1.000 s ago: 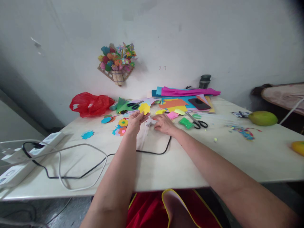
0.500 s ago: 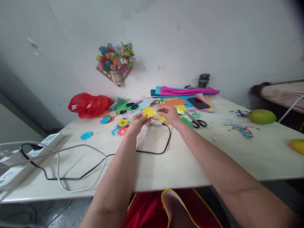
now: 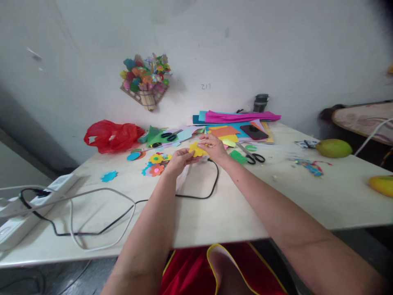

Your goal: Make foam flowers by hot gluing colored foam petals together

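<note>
Over the middle of the table, my left hand is closed on the edge of a yellow flower cutout, holding it up off the tabletop. My right hand meets the flower from the other side. Its fingers are pinched together over the flower's upper right part; whatever sits between their tips is hidden. Beneath both hands lies a mostly covered white device with a black cord. To the left of my left hand are a layered yellow flower and an orange flower with a pink centre.
Black-handled scissors lie right of my right hand, near green pieces. Coloured sheets, a phone and a red bag are along the back. At left are a blue flower and a power strip. A mango sits right.
My right hand has moved left and down, from beside the yellow flower with a small yellow bit in its fingertips, onto the flower. The flower has tilted flatter and shifted slightly right.
</note>
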`<state>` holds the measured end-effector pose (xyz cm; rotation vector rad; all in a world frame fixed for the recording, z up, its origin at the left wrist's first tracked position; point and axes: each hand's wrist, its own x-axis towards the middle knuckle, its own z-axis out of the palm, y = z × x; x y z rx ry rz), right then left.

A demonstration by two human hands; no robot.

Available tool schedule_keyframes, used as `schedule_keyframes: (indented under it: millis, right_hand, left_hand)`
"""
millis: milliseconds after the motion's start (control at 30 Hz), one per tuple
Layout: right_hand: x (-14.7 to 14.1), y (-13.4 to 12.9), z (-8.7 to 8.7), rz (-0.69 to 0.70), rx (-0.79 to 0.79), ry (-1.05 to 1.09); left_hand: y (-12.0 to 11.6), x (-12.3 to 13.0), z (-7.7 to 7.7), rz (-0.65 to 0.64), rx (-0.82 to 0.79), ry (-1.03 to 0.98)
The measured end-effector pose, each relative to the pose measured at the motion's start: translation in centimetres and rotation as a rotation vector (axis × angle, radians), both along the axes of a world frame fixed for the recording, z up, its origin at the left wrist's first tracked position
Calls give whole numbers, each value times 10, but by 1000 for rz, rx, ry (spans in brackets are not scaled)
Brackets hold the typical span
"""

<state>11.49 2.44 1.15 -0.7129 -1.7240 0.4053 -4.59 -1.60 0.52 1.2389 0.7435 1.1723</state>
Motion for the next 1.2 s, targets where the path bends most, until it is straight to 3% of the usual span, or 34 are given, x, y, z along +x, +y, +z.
schedule_keyframes:
  millis: [800, 1200]
  right_hand:
    - [-2, -3, -1, -72, 69, -68]
    - [2, -9, 5, -118, 194, -331]
  left_hand:
    - [2, 0, -3, -21, 6, -47]
    - [3, 0, -4, 17, -34, -104]
